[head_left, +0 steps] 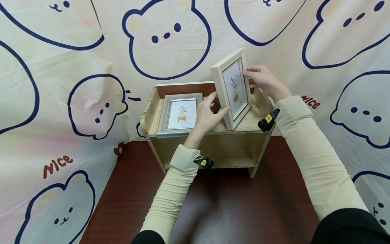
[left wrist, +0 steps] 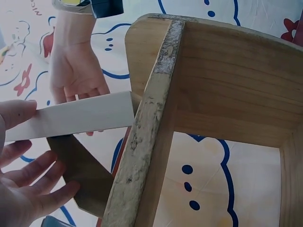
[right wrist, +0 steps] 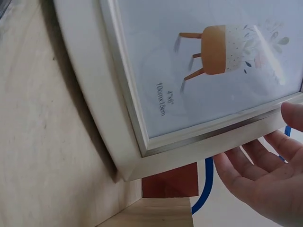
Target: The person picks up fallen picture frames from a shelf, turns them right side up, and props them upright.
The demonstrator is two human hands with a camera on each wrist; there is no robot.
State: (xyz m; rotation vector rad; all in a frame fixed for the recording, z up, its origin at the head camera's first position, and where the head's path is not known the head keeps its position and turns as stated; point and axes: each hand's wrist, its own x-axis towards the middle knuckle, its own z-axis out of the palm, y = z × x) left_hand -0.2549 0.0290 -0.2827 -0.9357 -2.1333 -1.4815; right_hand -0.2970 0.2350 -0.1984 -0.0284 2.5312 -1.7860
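A cream picture frame (head_left: 234, 86) with a plant print stands upright on the right part of a small wooden shelf (head_left: 260, 105), turned at an angle. My left hand (head_left: 207, 117) grips its left side, thumb along the edge and fingers behind. In the left wrist view, a brown support leg (left wrist: 83, 172) slants from the frame's back near those fingers. At the far edge, my right hand (head_left: 265, 80) holds the frame, thumb at the front border and fingertips behind, as the right wrist view shows. A silver-grey picture frame (head_left: 181, 114) with a similar print rests left of it.
The shelf has raised side panels (head_left: 149, 108) and a reddish-brown back board (head_left: 182, 88), with an open compartment (head_left: 228, 149) below. It stands on a dark red-brown table (head_left: 231, 210). Behind hangs a cloth (head_left: 100, 61) printed with bear faces.
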